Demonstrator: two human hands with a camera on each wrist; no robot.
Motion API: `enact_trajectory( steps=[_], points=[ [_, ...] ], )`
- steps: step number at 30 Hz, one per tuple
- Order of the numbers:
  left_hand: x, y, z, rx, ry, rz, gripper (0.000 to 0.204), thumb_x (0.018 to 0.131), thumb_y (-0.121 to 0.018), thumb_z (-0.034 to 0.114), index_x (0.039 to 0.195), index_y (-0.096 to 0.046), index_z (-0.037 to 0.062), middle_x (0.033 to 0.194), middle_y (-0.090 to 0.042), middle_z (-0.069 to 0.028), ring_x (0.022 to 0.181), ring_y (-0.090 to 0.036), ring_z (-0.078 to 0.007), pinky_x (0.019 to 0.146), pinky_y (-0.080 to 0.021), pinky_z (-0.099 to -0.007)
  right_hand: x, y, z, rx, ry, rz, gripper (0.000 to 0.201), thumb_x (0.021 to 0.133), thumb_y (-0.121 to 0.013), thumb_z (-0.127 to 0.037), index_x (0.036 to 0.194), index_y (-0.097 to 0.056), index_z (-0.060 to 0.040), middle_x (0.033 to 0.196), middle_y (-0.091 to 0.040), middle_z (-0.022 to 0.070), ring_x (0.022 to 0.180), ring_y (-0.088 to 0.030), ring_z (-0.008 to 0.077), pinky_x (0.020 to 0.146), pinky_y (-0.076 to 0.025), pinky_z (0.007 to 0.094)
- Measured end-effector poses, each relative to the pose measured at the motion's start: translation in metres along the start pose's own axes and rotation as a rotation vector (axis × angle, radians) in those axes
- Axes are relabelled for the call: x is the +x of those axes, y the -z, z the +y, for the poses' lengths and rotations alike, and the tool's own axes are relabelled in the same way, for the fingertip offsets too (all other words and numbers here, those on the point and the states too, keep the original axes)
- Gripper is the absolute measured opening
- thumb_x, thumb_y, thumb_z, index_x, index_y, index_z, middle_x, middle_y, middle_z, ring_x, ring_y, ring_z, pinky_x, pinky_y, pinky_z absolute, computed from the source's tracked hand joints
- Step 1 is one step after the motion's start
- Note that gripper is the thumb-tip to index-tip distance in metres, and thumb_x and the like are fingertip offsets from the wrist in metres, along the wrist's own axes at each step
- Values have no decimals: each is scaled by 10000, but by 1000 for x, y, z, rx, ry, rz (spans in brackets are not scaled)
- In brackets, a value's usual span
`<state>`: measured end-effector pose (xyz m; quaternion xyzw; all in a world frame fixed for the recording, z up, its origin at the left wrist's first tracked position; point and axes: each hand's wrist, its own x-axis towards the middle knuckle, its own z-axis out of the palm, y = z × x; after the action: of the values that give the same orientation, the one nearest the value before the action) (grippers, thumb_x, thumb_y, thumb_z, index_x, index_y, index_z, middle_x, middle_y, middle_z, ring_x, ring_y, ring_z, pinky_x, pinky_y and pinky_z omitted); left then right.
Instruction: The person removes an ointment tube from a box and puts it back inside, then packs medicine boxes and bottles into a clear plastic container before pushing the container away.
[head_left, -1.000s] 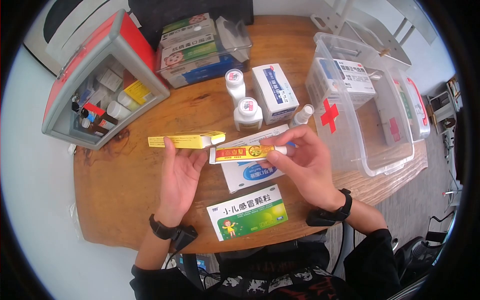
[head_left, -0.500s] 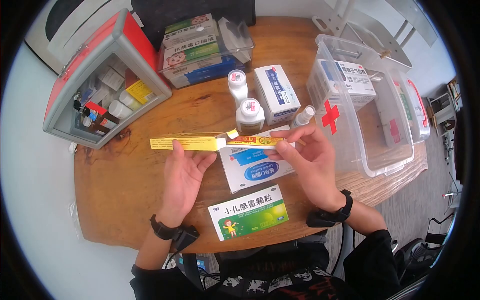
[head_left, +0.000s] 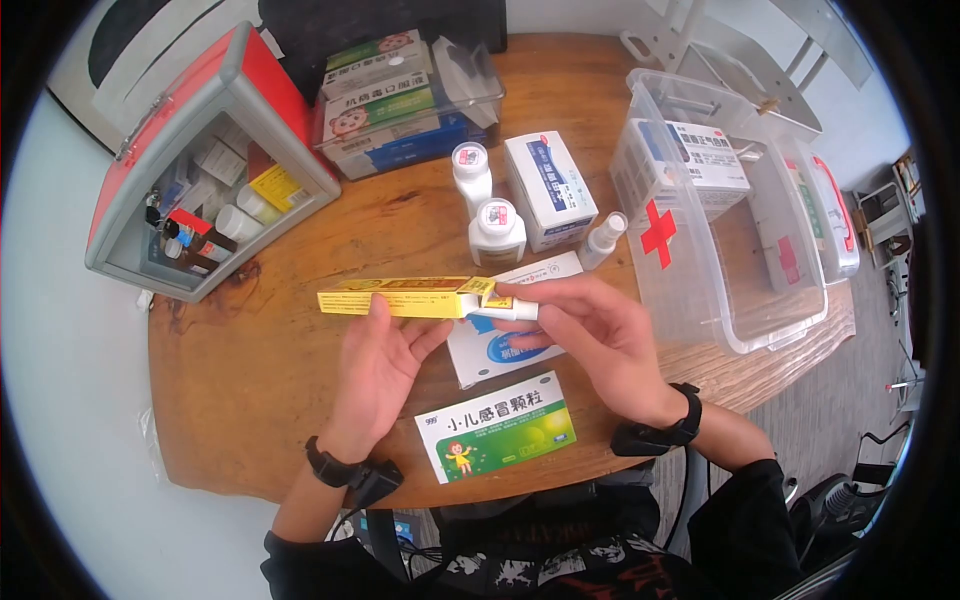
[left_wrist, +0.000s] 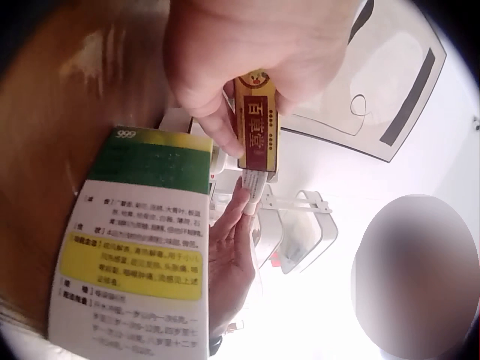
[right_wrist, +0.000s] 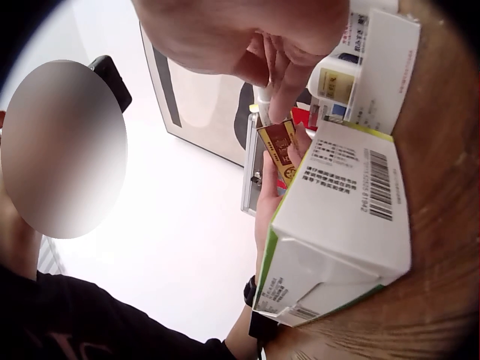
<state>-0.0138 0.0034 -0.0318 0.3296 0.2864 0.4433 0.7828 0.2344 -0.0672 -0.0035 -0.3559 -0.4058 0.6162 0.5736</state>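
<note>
My left hand [head_left: 380, 375] holds a long, slim yellow carton [head_left: 395, 300] level above the table, thumb on its near side. The carton's right end is open, with a flap standing up. My right hand [head_left: 610, 350] pinches the white-capped end of an ointment tube [head_left: 518, 311]. Most of the tube is inside the carton; its white end [left_wrist: 253, 184] sticks out in the left wrist view. Beneath the hands lies a white and blue medicine box [head_left: 475, 368], partly covered by them. Nearer the body is a green and white box [head_left: 500, 430] with a cartoon child.
Two white bottles [head_left: 497, 232], a white and blue carton [head_left: 550, 190] and a small spray bottle [head_left: 603, 240] stand beyond the hands. At right is a clear box [head_left: 690, 290] with a red cross. A red and grey cabinet [head_left: 240, 85] and a bin of boxes [head_left: 480, 95] are behind.
The tube, lying outside in front of the carton's open end earlier, has moved left and slid into it. The left hand and carton have shifted slightly right.
</note>
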Motion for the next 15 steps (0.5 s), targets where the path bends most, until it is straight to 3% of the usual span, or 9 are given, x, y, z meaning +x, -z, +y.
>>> enact_trajectory(
  steps=[3, 7, 10, 13, 15],
  points=[
    [-2, -3, 0, 63, 12, -24, 498, 1128, -455, 437, 1428, -491, 41, 1405, -626, -163, 1273, -640, -251, 1107, -532, -410, 0, 3, 7, -80, 14, 16, 311, 1026, -647, -4, 1329, -594, 38, 1393, -631, 189, 1192, -687, 220, 965, -610, 316],
    [-4, -5, -2, 144, 77, -126, 500, 1129, -450, 427, 1429, -480, 29, 1425, -615, -177, 1303, -629, -278, 1115, -529, -425, 1, 8, 14, -193, 40, 67, 316, 954, -747, 8, 1245, -624, 16, 1294, -653, 113, 1076, -696, 163, 883, -605, 295],
    [-6, -6, -6, 45, 144, -137, 427, 1133, -466, 339, 1419, -477, 22, 1424, -612, -212, 1302, -639, -316, 1110, -544, -446, 1, 6, 14, -253, 65, 47, 314, 932, -776, -9, 1211, -631, -12, 1220, -648, 78, 1082, -670, 150, 869, -589, 303],
    [-6, -7, -5, 66, 133, -130, 432, 1131, -472, 350, 1407, -487, 18, 1409, -623, -216, 1295, -644, -309, 1112, -543, -446, -1, 7, 11, -434, 112, 6, 331, 923, -779, -8, 1225, -648, -40, 1240, -644, 89, 1147, -645, 156, 890, -580, 316],
    [-4, -5, -4, 118, 92, -94, 503, 1130, -436, 439, 1429, -462, 35, 1418, -617, -210, 1299, -638, -297, 1115, -531, -448, 0, 4, 7, -428, 156, -16, 312, 922, -782, -14, 1209, -665, -51, 1239, -643, 92, 1155, -641, 158, 889, -579, 311]
  ],
)
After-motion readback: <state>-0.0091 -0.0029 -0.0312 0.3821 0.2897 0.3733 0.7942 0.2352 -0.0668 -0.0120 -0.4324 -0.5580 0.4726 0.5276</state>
